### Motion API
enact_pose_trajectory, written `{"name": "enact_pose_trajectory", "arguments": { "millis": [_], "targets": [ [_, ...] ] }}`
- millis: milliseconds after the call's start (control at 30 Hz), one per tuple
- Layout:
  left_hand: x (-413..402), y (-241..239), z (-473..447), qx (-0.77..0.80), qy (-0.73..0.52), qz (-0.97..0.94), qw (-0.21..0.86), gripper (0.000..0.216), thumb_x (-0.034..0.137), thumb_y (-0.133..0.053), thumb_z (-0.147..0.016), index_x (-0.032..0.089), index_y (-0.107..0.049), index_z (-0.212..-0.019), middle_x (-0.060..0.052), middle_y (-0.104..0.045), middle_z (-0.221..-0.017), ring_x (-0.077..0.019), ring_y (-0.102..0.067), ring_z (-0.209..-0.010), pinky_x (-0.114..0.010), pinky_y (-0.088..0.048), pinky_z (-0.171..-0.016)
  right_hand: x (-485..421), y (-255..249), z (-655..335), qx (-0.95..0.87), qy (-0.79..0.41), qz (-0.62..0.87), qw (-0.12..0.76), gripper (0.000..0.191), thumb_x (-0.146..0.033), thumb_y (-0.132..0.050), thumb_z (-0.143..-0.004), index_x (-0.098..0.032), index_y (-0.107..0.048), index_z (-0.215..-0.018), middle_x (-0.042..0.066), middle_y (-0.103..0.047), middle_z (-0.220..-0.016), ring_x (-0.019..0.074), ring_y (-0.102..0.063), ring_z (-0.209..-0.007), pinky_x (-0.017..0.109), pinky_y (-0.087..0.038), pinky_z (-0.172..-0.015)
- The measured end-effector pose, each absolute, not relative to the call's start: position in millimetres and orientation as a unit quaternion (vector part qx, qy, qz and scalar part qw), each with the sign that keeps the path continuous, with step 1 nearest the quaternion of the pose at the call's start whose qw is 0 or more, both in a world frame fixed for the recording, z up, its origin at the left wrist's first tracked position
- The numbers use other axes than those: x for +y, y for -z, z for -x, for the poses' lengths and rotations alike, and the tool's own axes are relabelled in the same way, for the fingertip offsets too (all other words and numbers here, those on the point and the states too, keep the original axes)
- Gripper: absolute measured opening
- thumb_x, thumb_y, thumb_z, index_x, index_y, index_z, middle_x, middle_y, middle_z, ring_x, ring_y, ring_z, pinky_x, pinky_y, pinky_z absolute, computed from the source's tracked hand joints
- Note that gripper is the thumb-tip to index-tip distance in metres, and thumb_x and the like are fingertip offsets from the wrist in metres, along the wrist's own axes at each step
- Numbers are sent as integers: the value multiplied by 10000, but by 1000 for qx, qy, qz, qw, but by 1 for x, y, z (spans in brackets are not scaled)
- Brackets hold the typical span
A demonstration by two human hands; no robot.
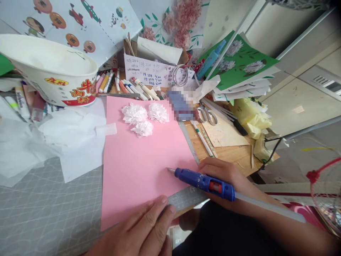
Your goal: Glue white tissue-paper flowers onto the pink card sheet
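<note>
A pink sheet of paper (133, 167) lies on the grey cutting mat (53, 209). Three white crinkled paper flowers (142, 129) sit together near its top edge. My right hand (223, 170) grips a blue hot glue gun (195, 179), with a long translucent glue stick (269, 206) sticking out of its back end. The gun's metal tip points left over the lower right part of the pink sheet; whether it touches the paper I cannot tell. My left hand (144, 227) rests flat at the sheet's bottom edge, fingers stretched out, holding nothing.
On the left stand a large white paper bucket (66, 78) and thin white tissue sheets (64, 128). Pens and markers (135, 89) line the back. Scissors (207, 114), a green-capped pen (202, 138) and a yellow packet (250, 117) are at right. Behind leans a green flower picture (239, 64).
</note>
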State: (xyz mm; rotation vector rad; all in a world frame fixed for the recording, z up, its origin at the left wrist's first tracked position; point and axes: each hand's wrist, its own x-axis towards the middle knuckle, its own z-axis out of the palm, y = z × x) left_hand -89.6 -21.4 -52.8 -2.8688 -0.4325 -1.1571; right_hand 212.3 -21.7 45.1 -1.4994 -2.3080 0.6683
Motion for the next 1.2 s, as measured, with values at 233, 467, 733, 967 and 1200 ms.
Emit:
{"name": "enact_pose_trajectory", "arguments": {
  "millis": [233, 467, 733, 967, 1200],
  "targets": [
    [-23, 48, 88, -143, 366, 919, 8, 176, 291, -599, -1029, 197, -746, -1006, -55, -788, -1313, -216, -651, -1388, -391, -365, -1317, -22, -37, -210, -811, -182, 524, 187, 196, -164, -615, -866, -232, -501, -722, -15, -511, -720, 140, -487, -639, 277, -368, -580],
    [-24, 42, 82, -154, 369, 916, 19, 123, 189, -623, -1014, 205, -726, -947, -27, -821, -1222, -173, -692, -1324, -363, -308, -1334, -26, -38, -212, -805, -219, 524, 171, 19, -206, -622, -895, -216, -611, -907, 41, -640, -890, 178, -613, -782, 291, -476, -680],
    [-22, 41, 84, -146, 372, 917, 13, 155, 177, -609, -1011, 197, -725, -910, -38, -816, -1229, -187, -707, -1304, -362, -394, -1293, -24, -38, -209, -811, -186, 525, 179, 155, -171, -607, -865, -230, -515, -756, 2, -546, -750, 149, -513, -662, 276, -406, -593],
    [-23, 45, 85, -155, 371, 916, 1, 187, 221, -585, -1031, 193, -749, -944, -43, -801, -1283, -197, -699, -1316, -365, -426, -1279, -25, -37, -212, -803, -209, 531, 170, 104, -185, -621, -888, -223, -561, -812, 31, -600, -850, 164, -585, -745, 284, -470, -650],
    [-25, 50, 87, -167, 378, 910, -20, 172, 260, -602, -1026, 211, -758, -971, -44, -809, -1273, -191, -710, -1302, -360, -438, -1276, -26, -36, -215, -797, -208, 539, 175, 174, -154, -608, -863, -234, -505, -748, 5, -552, -771, 148, -541, -667, 275, -417, -590]
  ]
}}
